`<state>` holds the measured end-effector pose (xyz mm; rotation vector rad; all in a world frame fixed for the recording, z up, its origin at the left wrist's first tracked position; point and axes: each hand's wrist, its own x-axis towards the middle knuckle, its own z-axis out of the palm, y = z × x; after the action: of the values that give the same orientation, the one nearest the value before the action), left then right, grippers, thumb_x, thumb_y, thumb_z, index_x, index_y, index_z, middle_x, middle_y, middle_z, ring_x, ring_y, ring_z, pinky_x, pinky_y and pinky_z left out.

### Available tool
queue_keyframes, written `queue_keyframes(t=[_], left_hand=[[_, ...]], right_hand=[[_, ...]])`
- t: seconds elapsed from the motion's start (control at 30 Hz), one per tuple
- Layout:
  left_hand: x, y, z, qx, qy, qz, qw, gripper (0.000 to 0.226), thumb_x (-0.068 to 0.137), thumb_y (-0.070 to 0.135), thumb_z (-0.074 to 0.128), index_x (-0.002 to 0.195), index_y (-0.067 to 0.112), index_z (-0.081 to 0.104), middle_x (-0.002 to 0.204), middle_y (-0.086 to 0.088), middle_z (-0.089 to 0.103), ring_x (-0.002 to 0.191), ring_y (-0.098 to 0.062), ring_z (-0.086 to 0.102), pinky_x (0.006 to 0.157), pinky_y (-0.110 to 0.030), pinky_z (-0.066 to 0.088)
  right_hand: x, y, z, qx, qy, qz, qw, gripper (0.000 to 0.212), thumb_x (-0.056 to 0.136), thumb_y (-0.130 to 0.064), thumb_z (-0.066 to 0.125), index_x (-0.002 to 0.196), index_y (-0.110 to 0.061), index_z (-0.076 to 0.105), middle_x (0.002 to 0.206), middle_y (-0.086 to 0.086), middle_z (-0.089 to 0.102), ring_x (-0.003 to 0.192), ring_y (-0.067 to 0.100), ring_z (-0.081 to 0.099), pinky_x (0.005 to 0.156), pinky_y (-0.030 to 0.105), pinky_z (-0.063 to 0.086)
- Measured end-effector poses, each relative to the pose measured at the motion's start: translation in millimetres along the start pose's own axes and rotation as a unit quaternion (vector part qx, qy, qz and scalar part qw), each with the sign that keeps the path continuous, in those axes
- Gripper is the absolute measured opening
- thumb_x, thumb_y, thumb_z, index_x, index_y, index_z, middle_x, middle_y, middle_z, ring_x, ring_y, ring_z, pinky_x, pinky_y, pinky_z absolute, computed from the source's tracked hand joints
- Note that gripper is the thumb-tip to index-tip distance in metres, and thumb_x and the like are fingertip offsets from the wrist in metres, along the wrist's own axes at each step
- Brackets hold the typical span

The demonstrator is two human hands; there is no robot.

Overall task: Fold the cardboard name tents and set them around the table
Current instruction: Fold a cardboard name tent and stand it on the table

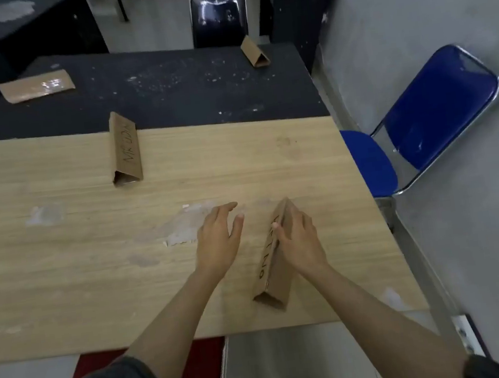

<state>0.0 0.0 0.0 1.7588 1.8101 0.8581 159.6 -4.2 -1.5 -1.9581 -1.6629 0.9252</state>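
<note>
Resting on the ridge of a folded cardboard name tent (271, 260), the right hand (300, 239) lies over the tent's right slope with its fingers draped down the far side and the thumb tip touching the lettered left face; it is a loose, flat-handed hold and not a clenched grip. The tent stands upright on the light wooden table (64, 274), its long axis running away from the person and tilted slightly right, with its open triangular end nearest the table's front edge. Handwritten black letters run along the face below the thumb; they are too blurred to read surely.

The left hand (220, 239) hovers just left of that tent, apart from it, fingers spread and relaxed, holding nothing. Whether its palm touches the tabletop cannot be told. Beyond its fingertips lies a pale scuffed patch (183, 225) on the wood.

Well beyond the left fingertips and further left, a second folded name tent (125, 149) stands across the seam where the wooden table meets a dark speckled table (182, 87), also with handwriting on its right slope. Far ahead of the right fingers, a third folded tent (255, 51) stands at the dark table's far edge, in front of a dark chair (219, 16). A flat, unfolded cardboard piece (36, 86) lies at the dark table's far left. To the right of the right hand, off the table, stands a blue chair (433, 112).
</note>
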Motion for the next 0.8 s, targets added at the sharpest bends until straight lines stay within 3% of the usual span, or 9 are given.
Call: queue_keyframes(t=[0.17, 0.27, 0.4, 0.5, 0.7, 0.8], left_hand=[[9, -27, 16, -0.032, -0.079, -0.026, 0.996, 0.036, 0.098, 0.033, 0.042, 0.128, 0.015, 0.052, 0.129, -0.003, 0.057, 0.113, -0.015, 0.055, 0.089, -0.027, 0.043], [17, -34, 27, -0.067, -0.137, -0.051, 0.987, 0.037, 0.098, 0.032, 0.044, 0.127, 0.013, 0.054, 0.127, -0.006, 0.058, 0.107, -0.017, 0.057, 0.085, -0.026, 0.044], [26, -35, 39, -0.117, -0.188, -0.104, 0.97, 0.042, 0.097, 0.034, 0.044, 0.133, 0.013, 0.05, 0.131, -0.007, 0.056, 0.114, -0.017, 0.053, 0.084, -0.023, 0.038], [40, -32, 42, -0.155, -0.193, -0.129, 0.96, 0.046, 0.097, 0.034, 0.045, 0.138, 0.013, 0.044, 0.137, -0.006, 0.051, 0.122, -0.019, 0.05, 0.086, -0.023, 0.037], [82, -33, 35, -0.167, -0.173, -0.087, 0.967, 0.057, 0.094, 0.04, 0.049, 0.145, 0.023, 0.031, 0.148, 0.0, 0.036, 0.126, -0.02, 0.045, 0.089, -0.028, 0.038], [98, -34, 36, -0.176, -0.212, -0.085, 0.958, 0.059, 0.092, 0.044, 0.051, 0.145, 0.028, 0.032, 0.15, 0.004, 0.035, 0.133, -0.02, 0.038, 0.101, -0.034, 0.038]], right_hand=[[-7, 6, 40, 0.023, 0.032, 0.113, 0.993, 0.072, 0.093, -0.05, 0.042, 0.149, -0.015, 0.013, 0.151, 0.014, 0.025, 0.137, 0.033, 0.028, 0.108, 0.046, 0.031], [-6, 7, 52, 0.006, 0.048, 0.146, 0.988, 0.074, 0.092, -0.054, 0.041, 0.149, -0.017, 0.013, 0.149, 0.014, 0.03, 0.136, 0.033, 0.03, 0.106, 0.046, 0.031], [7, 8, 55, 0.033, 0.048, 0.132, 0.99, 0.071, 0.093, -0.05, 0.042, 0.15, -0.019, 0.013, 0.15, 0.016, 0.031, 0.137, 0.033, 0.025, 0.108, 0.044, 0.027], [21, 11, 50, 0.045, 0.038, 0.097, 0.994, 0.07, 0.093, -0.048, 0.046, 0.149, -0.018, 0.02, 0.147, 0.014, 0.039, 0.134, 0.032, 0.035, 0.107, 0.044, 0.034], [34, 10, 31, 0.089, 0.009, 0.03, 0.996, 0.058, 0.091, -0.043, 0.054, 0.143, -0.021, 0.04, 0.135, 0.002, 0.056, 0.121, 0.022, 0.054, 0.098, 0.041, 0.046], [34, 9, 28, 0.092, -0.004, 0.002, 0.996, 0.05, 0.091, -0.037, 0.056, 0.139, -0.025, 0.045, 0.128, -0.001, 0.061, 0.116, 0.019, 0.057, 0.095, 0.041, 0.048]])
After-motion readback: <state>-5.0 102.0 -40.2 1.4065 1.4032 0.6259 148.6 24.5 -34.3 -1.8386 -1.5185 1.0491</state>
